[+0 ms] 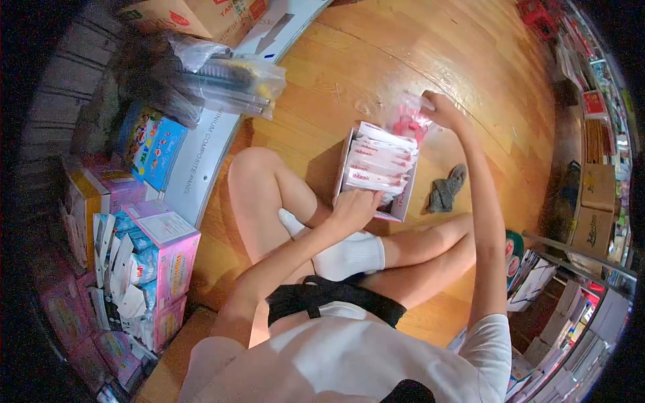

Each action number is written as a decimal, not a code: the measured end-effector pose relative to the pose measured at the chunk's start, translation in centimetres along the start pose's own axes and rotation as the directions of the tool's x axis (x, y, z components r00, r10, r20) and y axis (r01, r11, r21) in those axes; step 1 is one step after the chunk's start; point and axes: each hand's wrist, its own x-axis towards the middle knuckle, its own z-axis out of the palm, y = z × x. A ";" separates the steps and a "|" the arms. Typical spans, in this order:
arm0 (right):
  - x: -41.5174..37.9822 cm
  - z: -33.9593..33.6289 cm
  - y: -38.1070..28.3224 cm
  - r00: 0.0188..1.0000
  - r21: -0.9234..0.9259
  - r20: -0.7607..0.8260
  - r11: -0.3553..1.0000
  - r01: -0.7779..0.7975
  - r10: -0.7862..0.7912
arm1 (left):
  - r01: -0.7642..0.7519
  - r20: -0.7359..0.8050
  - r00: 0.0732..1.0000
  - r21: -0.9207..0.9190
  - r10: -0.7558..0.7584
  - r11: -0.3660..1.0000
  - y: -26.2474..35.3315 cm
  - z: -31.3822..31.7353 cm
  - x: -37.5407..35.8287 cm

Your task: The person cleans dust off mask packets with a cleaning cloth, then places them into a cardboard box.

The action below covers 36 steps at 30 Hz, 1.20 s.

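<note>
A cardboard box (343, 161) stands on the wooden floor before my crossed legs, filled with a row of flat white packets (377, 168) with red lettering. My left hand (359, 207) is at the box's near end, its fingers curled onto the packets there; part of the fingertips is hidden. Beyond the box's far right corner, my right hand (443, 111) is closed on the edge of a clear plastic bag (409, 119). Pink-red pieces show through the bag, too blurred to name.
A dark grey cloth (447, 190), perhaps a sock, lies right of the box. To the left are a pink carton (176, 248) of blue packets, a blue box (156, 149) and plastic-wrapped goods (228, 79). Stocked shelves (594, 181) line the right side.
</note>
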 end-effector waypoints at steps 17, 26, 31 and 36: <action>-22.9 -2.5 -16.3 0.839 0.318 -0.544 0.926 0.202 0.004 | -0.350 -0.162 0.921 0.057 0.354 0.935 -2.0 1.7 -0.7; -20.2 -0.3 -16.6 0.896 0.338 -0.442 0.915 0.221 -0.052 | -0.299 0.080 0.954 0.161 0.289 0.941 0.1 -2.9 -2.1; -20.1 1.8 -16.3 0.937 0.258 -0.319 0.938 0.231 -0.143 | -0.261 0.180 0.949 -0.009 0.259 0.965 0.3 -6.4 -5.4; -19.5 4.0 -17.6 0.963 0.227 -0.162 0.942 0.247 -0.214 | -0.204 -0.104 0.977 -0.172 0.188 0.964 -0.2 -11.4 -5.0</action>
